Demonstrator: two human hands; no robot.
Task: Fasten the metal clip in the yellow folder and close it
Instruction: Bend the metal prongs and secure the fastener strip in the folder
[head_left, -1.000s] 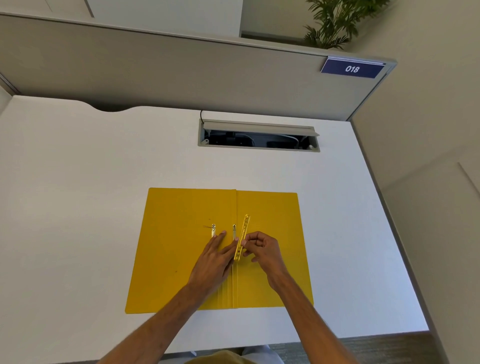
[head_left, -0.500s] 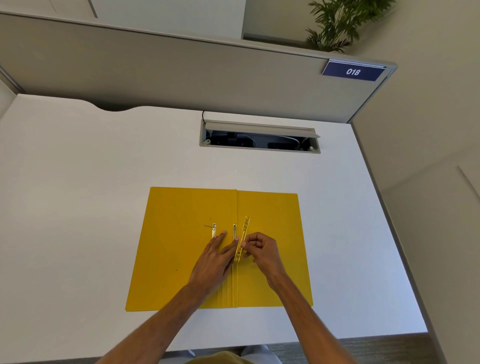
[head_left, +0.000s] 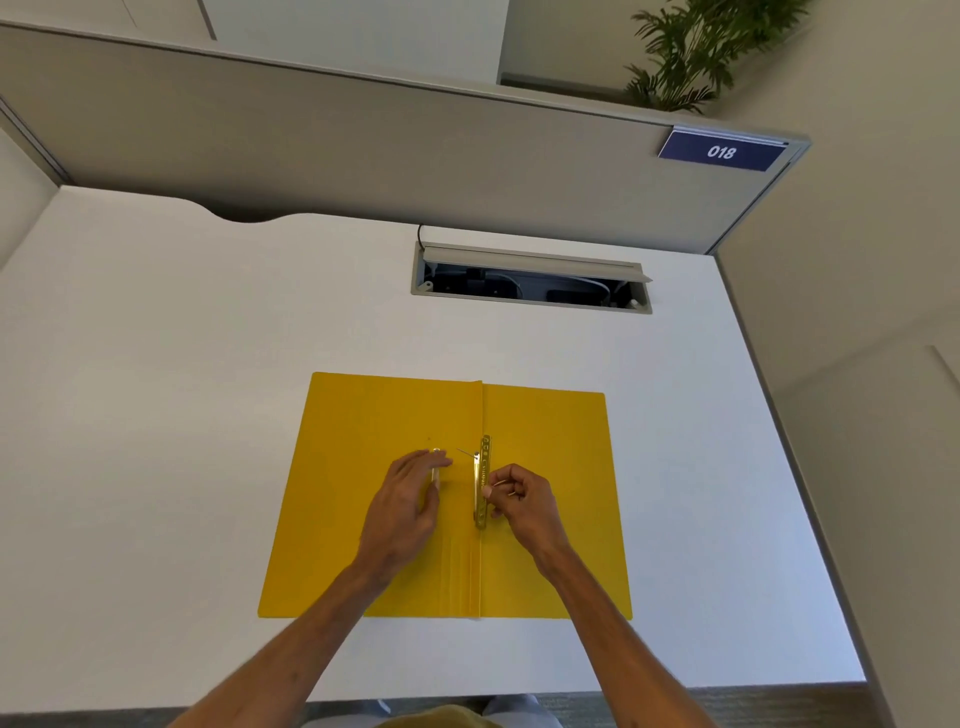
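Observation:
The yellow folder lies open and flat on the white desk. A gold metal clip bar runs along the fold just right of the spine. My right hand pinches the bar near its middle. A thin metal prong sticks up beside the bar's top end. My left hand lies flat on the left cover, fingers over a second prong.
An open cable tray is sunk into the desk behind the folder. A grey partition with a blue 018 sign bounds the far edge, and another panel stands at the right. The near desk edge is just below my forearms.
The clip bar has swung from a tilt to lie straight along the spine. My left hand has slid left, away from the bar, onto the left prong.

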